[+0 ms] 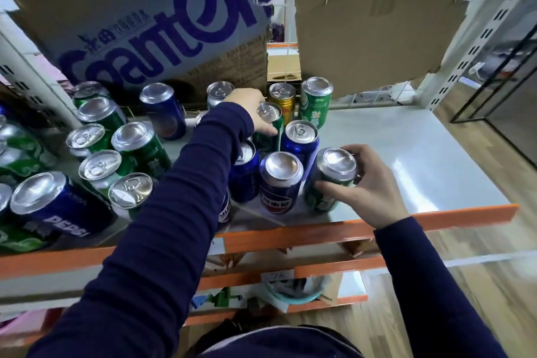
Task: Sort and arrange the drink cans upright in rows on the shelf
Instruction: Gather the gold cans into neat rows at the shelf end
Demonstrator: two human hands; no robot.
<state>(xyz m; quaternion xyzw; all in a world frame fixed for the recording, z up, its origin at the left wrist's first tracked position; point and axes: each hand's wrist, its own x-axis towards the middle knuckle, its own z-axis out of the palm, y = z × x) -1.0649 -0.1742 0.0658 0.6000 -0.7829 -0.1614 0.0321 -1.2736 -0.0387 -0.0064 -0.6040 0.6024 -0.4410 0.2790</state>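
Drink cans stand upright on the grey shelf (406, 154), silver ends up. At centre, three blue cans (280, 186) cluster together. Just right of them, the right hand (369, 186) grips the right green can (325, 197); behind them, the left hand (250, 107) holds the middle green can (268, 128). A gold can (284, 102) and the back green can (315, 104) stand side by side upper centre. Mixed green and blue left cans (139, 148) crowd the frame's left.

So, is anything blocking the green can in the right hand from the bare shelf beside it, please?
Nothing visible does: the right hand grips the green can, and no can stands on the shelf to its right.
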